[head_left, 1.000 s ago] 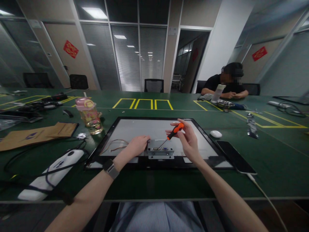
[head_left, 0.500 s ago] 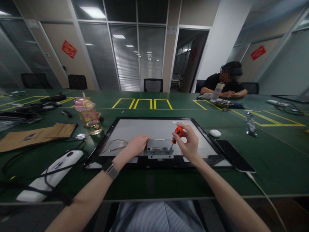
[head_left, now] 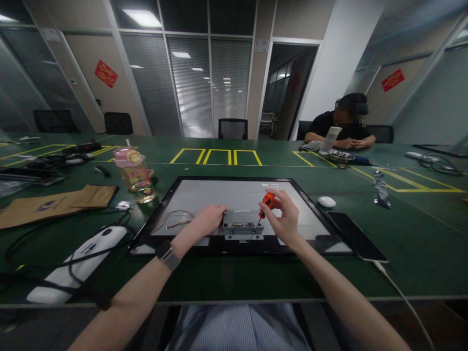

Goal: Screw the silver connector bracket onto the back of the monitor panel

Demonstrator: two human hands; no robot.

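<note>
A display panel [head_left: 190, 191] with a black frame lies face down on the green table before me. On its near middle sits a metal bracket box [head_left: 230, 225] with video ports along its front. My right hand [head_left: 287, 217] grips an orange and black screwdriver [head_left: 267, 203], tilted, its tip at the right end of the box's front. My left hand [head_left: 210, 219] rests on the panel with its fingertips against the box's left side; the fingers are bent around that edge. Thin loose wires [head_left: 175, 219] lie on the panel left of the box.
To the left stand a pink-lidded bottle [head_left: 137, 178], a brown paper bag [head_left: 54, 207] and a white power strip [head_left: 84, 263] with black cables. On the right lie a phone [head_left: 354, 236] on a cable and a white earbud case [head_left: 326, 201]. Another person [head_left: 325, 124] sits across the table.
The screwdriver and my right hand have shifted slightly left, the tip staying at the box's right end. My left hand keeps its place.
</note>
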